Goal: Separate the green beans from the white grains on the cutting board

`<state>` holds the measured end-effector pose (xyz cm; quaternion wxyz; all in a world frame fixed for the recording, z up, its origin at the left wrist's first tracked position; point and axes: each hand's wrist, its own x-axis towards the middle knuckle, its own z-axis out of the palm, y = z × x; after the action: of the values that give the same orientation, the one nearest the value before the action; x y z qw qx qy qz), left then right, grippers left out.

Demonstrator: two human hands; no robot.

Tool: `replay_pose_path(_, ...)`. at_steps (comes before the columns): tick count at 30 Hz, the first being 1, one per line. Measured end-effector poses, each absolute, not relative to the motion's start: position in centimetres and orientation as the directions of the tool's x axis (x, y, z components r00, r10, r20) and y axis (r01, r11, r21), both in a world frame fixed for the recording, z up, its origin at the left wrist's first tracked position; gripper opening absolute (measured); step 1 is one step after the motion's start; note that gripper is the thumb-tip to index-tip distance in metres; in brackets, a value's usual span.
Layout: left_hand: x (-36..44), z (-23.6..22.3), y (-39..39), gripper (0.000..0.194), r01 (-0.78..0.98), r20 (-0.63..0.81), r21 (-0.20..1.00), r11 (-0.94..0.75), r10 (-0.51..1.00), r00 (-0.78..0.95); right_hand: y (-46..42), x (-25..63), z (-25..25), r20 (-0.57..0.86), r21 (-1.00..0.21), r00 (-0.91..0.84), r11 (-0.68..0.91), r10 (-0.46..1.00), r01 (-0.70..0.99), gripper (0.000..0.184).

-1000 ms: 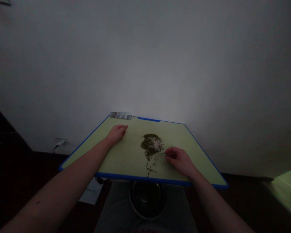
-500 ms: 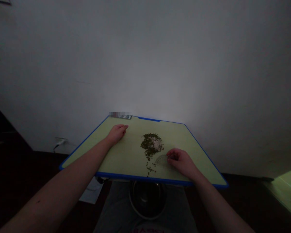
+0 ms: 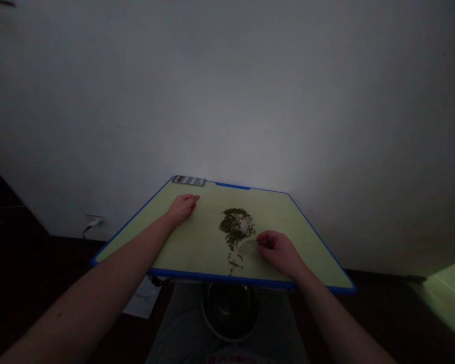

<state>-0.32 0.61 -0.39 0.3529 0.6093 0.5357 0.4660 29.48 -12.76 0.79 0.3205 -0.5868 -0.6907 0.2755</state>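
A pale green board with a blue rim [image 3: 197, 247] lies before me. A heap of small dark green beans [image 3: 235, 226] sits near its middle, with a thin trail of beans running toward the near edge. My right hand [image 3: 279, 251] is closed on a small clear semicircular piece of plastic [image 3: 249, 247] that rests on the board just below the heap. My left hand [image 3: 182, 207] lies flat on the board at the far left of the beans, fingers stretched out and holding nothing.
A round metal bowl [image 3: 229, 309] sits below the board's near edge, over my lap. A small striped flat object [image 3: 188, 180] lies at the board's far left corner. A white wall stands behind. Another green surface [image 3: 449, 293] shows at the right edge.
My right hand with the clear plastic piece has shifted a little left, toward the trail of beans. The left hand has not moved.
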Motion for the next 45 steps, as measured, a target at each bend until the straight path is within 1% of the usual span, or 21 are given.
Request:
replay_pose_path(3,-0.4,-0.7,0.9,0.038,0.305,0.191,0.935,-0.182,0.982,0.000,-12.8,29.1,0.7,0.121,-0.754,-0.115,0.167,0.986,0.636,0.016)
replay_pose_path(7,-0.4,-1.0,1.2,0.038,0.259,0.188,0.949,-0.182,0.982,0.002,-13.1,28.4,0.8,0.091,-0.778,-0.157,0.169,0.983,0.605,0.016)
replay_pose_path(10,-0.5,-1.1,1.2,0.039,0.263,0.194,0.946,-0.188,0.981,0.000,-13.4,28.0,1.0,0.088,-0.772,-0.154,0.165,0.984,0.614,0.016)
replay_pose_path(14,-0.4,-0.8,0.9,0.039,0.297,0.208,0.934,-0.198,0.978,-0.001,-13.4,27.8,1.1,0.128,-0.779,-0.112,0.170,0.985,0.603,0.016)
replay_pose_path(18,-0.3,-0.5,0.6,0.039,0.310,0.192,0.933,-0.181,0.981,-0.005,-12.9,27.6,1.1,0.168,-0.755,-0.098,0.192,0.981,0.627,0.016)
replay_pose_path(24,-0.3,-0.6,0.8,0.039,0.284,0.200,0.940,-0.190,0.980,-0.008,-12.7,27.4,1.2,0.137,-0.731,-0.135,0.192,0.981,0.655,0.017)
replay_pose_path(31,-0.3,-0.4,0.7,0.036,0.306,0.189,0.935,-0.178,0.982,-0.006,-12.7,28.0,0.3,0.129,-0.744,-0.170,0.209,0.977,0.635,0.018)
replay_pose_path(37,-0.3,-0.6,0.8,0.036,0.318,0.187,0.933,-0.170,0.982,-0.023,-13.2,27.9,0.3,0.105,-0.783,-0.150,0.175,0.983,0.597,0.017)
replay_pose_path(45,-0.4,-0.8,0.9,0.039,0.293,0.193,0.938,-0.185,0.981,0.001,-14.0,26.2,0.2,0.205,-0.720,-0.091,0.213,0.975,0.661,0.017)
